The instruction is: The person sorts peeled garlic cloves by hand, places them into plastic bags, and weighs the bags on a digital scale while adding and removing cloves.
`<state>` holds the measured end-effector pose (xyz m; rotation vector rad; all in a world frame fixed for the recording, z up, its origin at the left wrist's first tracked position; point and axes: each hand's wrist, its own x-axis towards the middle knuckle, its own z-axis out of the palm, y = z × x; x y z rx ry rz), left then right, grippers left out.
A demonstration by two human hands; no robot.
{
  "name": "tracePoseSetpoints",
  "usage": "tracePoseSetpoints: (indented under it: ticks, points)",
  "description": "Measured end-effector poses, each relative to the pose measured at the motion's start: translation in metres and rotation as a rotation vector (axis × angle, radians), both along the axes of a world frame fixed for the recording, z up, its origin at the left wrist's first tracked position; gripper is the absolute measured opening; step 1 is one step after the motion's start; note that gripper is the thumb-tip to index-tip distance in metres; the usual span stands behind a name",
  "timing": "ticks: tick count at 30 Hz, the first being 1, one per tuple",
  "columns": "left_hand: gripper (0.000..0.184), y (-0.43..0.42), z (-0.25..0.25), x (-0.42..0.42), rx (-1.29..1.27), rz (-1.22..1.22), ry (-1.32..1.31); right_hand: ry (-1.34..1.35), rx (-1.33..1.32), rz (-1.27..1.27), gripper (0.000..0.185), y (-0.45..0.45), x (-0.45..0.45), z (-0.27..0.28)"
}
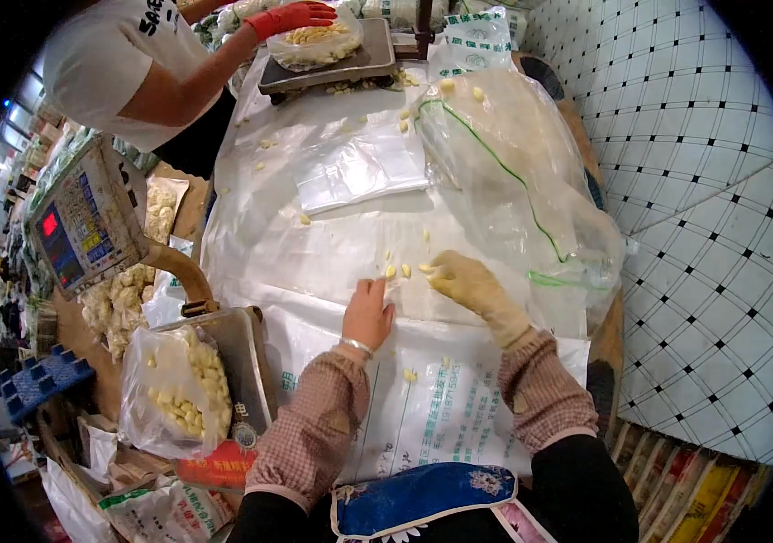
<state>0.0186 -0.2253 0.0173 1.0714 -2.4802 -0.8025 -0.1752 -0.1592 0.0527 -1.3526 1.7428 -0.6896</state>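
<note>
The left hand (368, 310) is palm down and partly open, its thumb slightly apart from the bent fingers. The gloved right hand (464, 282) is narrow, with an end clove (426, 269) at its fingertips; whether it is gripped, I cannot tell. Two middle cloves (398, 271) lie between the hands on the white sheet (269, 237). The sheet gives open room left of the left hand and up to the flat plastic bags (361, 170). On the right, the large clear bag (518, 172) limits that room, reaching near the table edge (608, 362). The middle cloves' long axes run roughly away from the person; the end clove's runs more crosswise, toward the glove. Farther left, a bag of cloves (178, 389) rests on the near scale (249, 362); beyond, a red-gloved co-worker's hand (300, 16) touches another filled bag (317, 41).
</note>
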Motion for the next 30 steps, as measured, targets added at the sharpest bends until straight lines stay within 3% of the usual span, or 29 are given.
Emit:
tracePoseSetpoints:
  ticks: [2,3,6,8,9,11,12,15,17,18,20,21,24,27,28,30]
  points:
    - [0.047,-0.014,-0.005,-0.012,0.065,0.028,-0.003,0.307,0.353,-0.227,0.054,0.012,-0.005,0.023]
    - [0.056,-0.018,-0.008,-0.017,0.125,0.056,-0.011,0.314,0.352,-0.223,0.054,0.016,-0.001,0.014]
    - [0.058,-0.03,-0.023,-0.038,0.245,0.06,-0.159,0.437,0.368,-0.314,0.061,0.017,0.008,-0.04]
    - [0.056,-0.029,-0.031,-0.05,0.216,0.025,-0.147,0.451,-0.204,-0.287,0.059,0.006,0.02,-0.07]
    - [0.057,-0.03,-0.038,-0.058,0.195,0.016,-0.15,0.448,-0.204,-0.286,0.059,-0.006,0.024,-0.068]
    - [0.059,-0.032,-0.034,-0.061,0.206,0.028,-0.145,0.181,-0.058,-0.286,0.057,-0.037,0.025,-0.058]
    - [0.059,-0.034,-0.029,-0.059,0.206,0.029,-0.151,0.174,-0.056,-0.286,0.057,-0.042,0.02,-0.06]
    - [0.079,-0.056,-0.02,-0.042,0.064,0.162,-0.211,-0.049,-0.077,-0.335,0.061,-0.054,0.0,-0.052]
    - [0.085,-0.076,-0.009,-0.03,0.007,0.154,-0.249,0.565,-0.02,-0.155,0.072,-0.053,-0.013,-0.024]
    - [0.085,-0.09,-0.008,-0.022,-0.02,0.133,-0.241,0.564,-0.02,-0.146,0.072,-0.052,-0.018,-0.034]
    - [0.078,-0.136,-0.047,0.005,-0.181,0.177,-0.078,0.526,-0.207,-0.257,0.085,-0.057,-0.021,-0.058]
    - [0.062,-0.157,-0.045,0.016,0.005,0.314,0.017,0.516,-0.219,-0.249,0.085,-0.063,-0.017,-0.057]
    - [0.052,-0.19,-0.059,0.031,-0.028,0.347,-0.118,0.553,-0.177,-0.219,0.085,-0.072,0.005,-0.058]
    - [0.033,-0.186,-0.047,0.011,0.032,0.268,-0.114,0.738,-0.41,-0.115,0.084,-0.071,0.048,-0.063]
    - [0.026,-0.182,-0.048,0.005,0.111,0.241,-0.037,0.671,-0.374,-0.022,0.075,-0.064,0.06,-0.05]
    - [0.02,-0.166,-0.055,-0.004,-0.103,0.222,-0.035,0.607,-0.341,0.074,0.067,-0.066,0.061,-0.049]
